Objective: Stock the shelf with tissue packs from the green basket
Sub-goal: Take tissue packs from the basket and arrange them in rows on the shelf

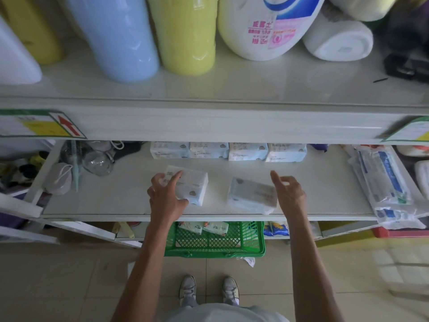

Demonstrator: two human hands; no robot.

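At the left end of the smooth white shelf we find a round jar of clear glass and a soft grey pouch with a white cord, just beside each other. Next comes the left hand, grasping the left pack, a soft rectangular block in glossy pale wrap. The index finger lies along its top and the thumb hooks its near edge. We cannot tell whether this pack rests on the board or is lifted slightly.

Near it to the right lies the right pack, the same shape and blurred, flat on the board close to the front edge. The right hand is at that pack's right end, released, with fingers loosely bent around nothing. We cannot tell whether it touches the wrap. Further right, flat packets in crinkled clear plastic with blue print overhang the front edge.

We count two tissue packs at the front and four more in the back row, standing side by side against the rear. Two more basket packs lie in the green basket, a plastic lattice box on the tiled floor under the shelf. On the board above, from the left, stand a mustard tube, a blue tube and a yellow-green tube, all three glossy. After them comes one white jug with a printed label.
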